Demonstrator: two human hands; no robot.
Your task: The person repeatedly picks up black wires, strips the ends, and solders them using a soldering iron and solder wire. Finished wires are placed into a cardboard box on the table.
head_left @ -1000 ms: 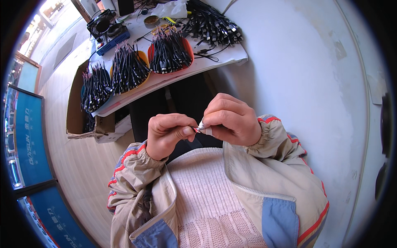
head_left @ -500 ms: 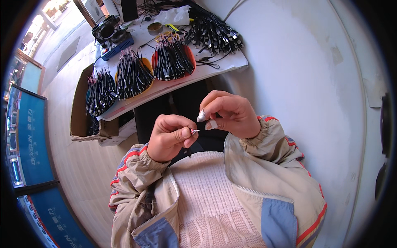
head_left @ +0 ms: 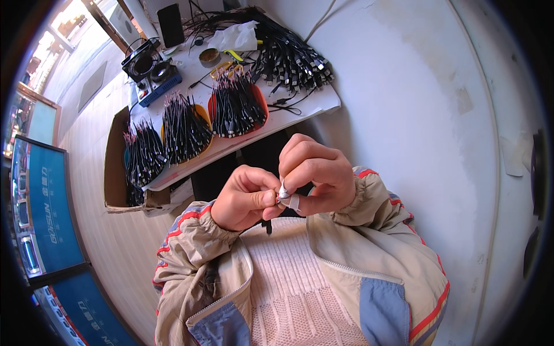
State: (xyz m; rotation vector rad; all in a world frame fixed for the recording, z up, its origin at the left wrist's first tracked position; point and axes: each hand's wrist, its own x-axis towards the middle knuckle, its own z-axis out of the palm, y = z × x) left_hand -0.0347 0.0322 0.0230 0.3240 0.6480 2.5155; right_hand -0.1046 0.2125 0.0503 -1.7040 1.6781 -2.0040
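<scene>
My left hand pinches a thin black cable close to its end, where fine coloured wires stick out. The cable's black tail hangs below the fingers. Against those wires, my right hand closes its thumb and index finger, both wrapped at the tips in white coverings. The fingertips of both hands meet in front of my chest and hide most of the wire ends.
On the white table ahead stand bundles of black cables in a red container, a yellow container and another at left. Behind are a loose cable pile, a round tin and a blue device. A cardboard box sits left.
My right hand has moved down and left, so its wrapped fingertips now close on the wires. Before, the hands were apart with the wire ends exposed. The view has shifted slightly.
</scene>
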